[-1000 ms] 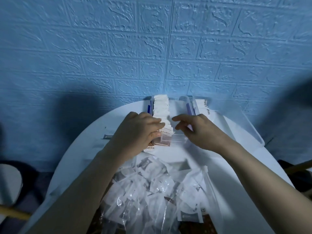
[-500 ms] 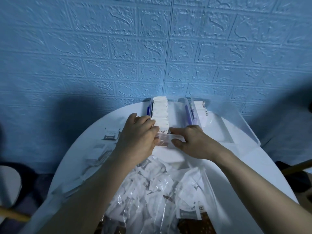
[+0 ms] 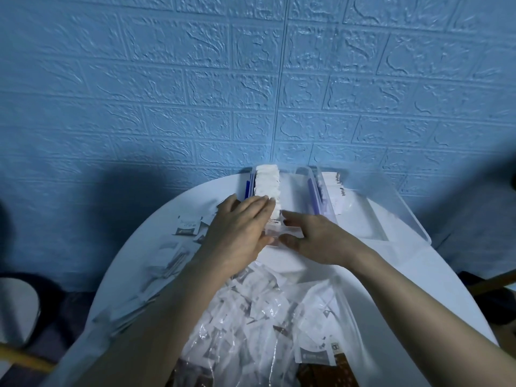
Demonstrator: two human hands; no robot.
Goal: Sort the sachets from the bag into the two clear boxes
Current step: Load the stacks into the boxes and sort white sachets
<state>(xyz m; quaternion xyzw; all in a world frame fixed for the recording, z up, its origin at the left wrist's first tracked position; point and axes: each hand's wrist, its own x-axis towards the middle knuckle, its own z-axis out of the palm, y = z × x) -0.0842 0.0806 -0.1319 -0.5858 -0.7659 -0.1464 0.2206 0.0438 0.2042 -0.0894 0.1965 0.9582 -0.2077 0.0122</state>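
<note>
A narrow clear box (image 3: 290, 180) stands at the table's far side, packed with a row of upright white sachets (image 3: 267, 185). My left hand (image 3: 240, 227) presses its straight fingers against the near end of that row. My right hand (image 3: 315, 238) holds the box's near end between thumb and fingers. To the right stands a wider clear box (image 3: 402, 213) with several sachets (image 3: 336, 191) lined along its left side. The clear bag (image 3: 259, 317), full of white and brown sachets, lies open at the near edge between my forearms.
Loose sachets (image 3: 187, 226) lie scattered on the left of the round white table (image 3: 418, 275). The blue brick-pattern wall (image 3: 251, 93) rises right behind the boxes. A wooden chair part (image 3: 491, 280) shows at the right edge.
My right hand slid to the near end of the narrow box and took hold of it. My left hand's fingers moved up against the sachet row.
</note>
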